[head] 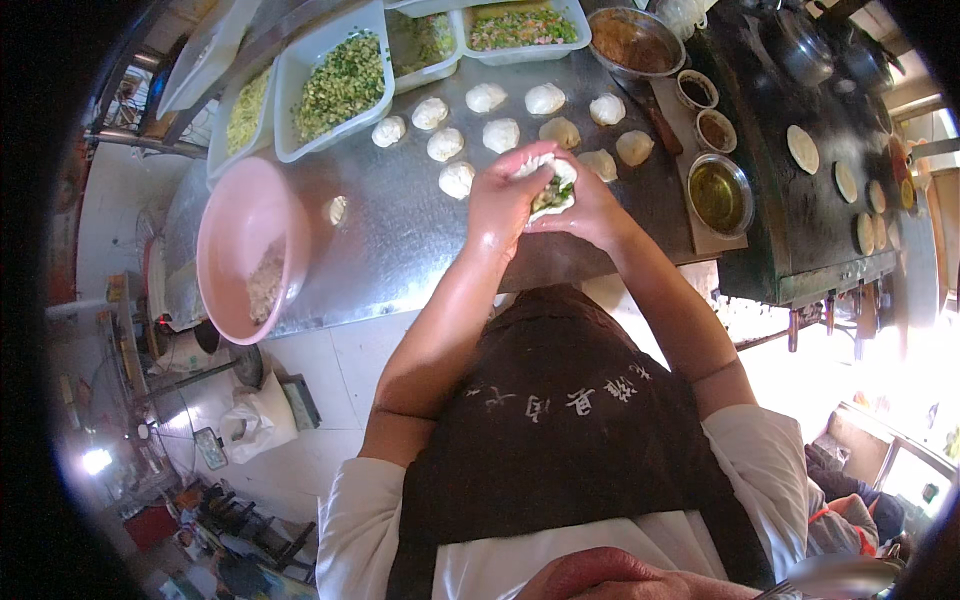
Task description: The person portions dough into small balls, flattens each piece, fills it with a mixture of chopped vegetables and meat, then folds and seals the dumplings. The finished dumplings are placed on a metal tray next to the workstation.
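Between my two hands I hold a white dough wrapper [564,178], its mouth facing up, with chopped green filling [553,195] showing inside. My left hand [501,201] cups one side, its thumb reaching over the opening. On the other side my right hand [596,210] curls around the dough's edge. Both hands are above the metal worktop [375,247]. Just beyond them, several round dough balls [501,136] lie in loose rows, some whiter and some yellower. One small dough piece [337,211] sits apart on the left.
A pink basin [217,247] holding dough stands at the left. Along the back are tubs of chopped green filling [341,82] and mixed filling [521,30], plus a metal bowl of brown paste [637,41]. Right are an oil bowl [720,193] and a griddle [765,105] with flat cakes.
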A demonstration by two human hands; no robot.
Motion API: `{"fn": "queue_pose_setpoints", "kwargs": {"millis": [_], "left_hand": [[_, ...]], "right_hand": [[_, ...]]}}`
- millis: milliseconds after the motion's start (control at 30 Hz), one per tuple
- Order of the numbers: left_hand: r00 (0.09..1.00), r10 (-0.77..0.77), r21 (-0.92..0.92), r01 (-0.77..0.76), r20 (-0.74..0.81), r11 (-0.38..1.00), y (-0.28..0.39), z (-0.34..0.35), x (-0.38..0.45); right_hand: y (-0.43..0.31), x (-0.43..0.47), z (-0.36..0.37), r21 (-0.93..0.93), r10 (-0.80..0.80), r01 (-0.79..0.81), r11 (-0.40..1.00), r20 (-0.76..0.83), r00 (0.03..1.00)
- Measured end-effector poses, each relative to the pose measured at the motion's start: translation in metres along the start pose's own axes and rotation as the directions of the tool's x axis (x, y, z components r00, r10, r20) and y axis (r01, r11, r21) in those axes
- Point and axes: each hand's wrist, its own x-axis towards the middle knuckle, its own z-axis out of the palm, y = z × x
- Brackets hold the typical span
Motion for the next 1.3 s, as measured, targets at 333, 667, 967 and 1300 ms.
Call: {"fn": "queue_pose_setpoints", "kwargs": {"millis": [333, 667, 967, 1300], "left_hand": [[0.975, 0.156, -0.31, -0.198, -0.156, 0.93, -0.022, 0.001, -0.035], [0.998, 0.065, -0.12, -0.067, -0.02, 0.99, -0.008, -0.011, -0.043], [0.992, 0.098, -0.125, -0.088, 0.077, 0.988, -0.007, -0.013, -0.047], [0.938, 0.345, 0.093, -0.346, 0.021, 0.934, -0.014, -0.007, -0.044]], "right_hand": [[-0.003, -0.005, 0.03, 0.263, -0.079, 0.116, 0.958, -0.147, 0.986], [0.008, -0.017, 0.034, -0.06, -0.058, 0.051, 0.997, -0.125, 0.99], [-0.008, -0.021, 0.039, -0.192, -0.098, 0.058, 0.98, -0.209, 0.973], [-0.018, -0.019, 0.041, -0.452, -0.424, 0.324, 0.831, -0.137, 0.895]]}}
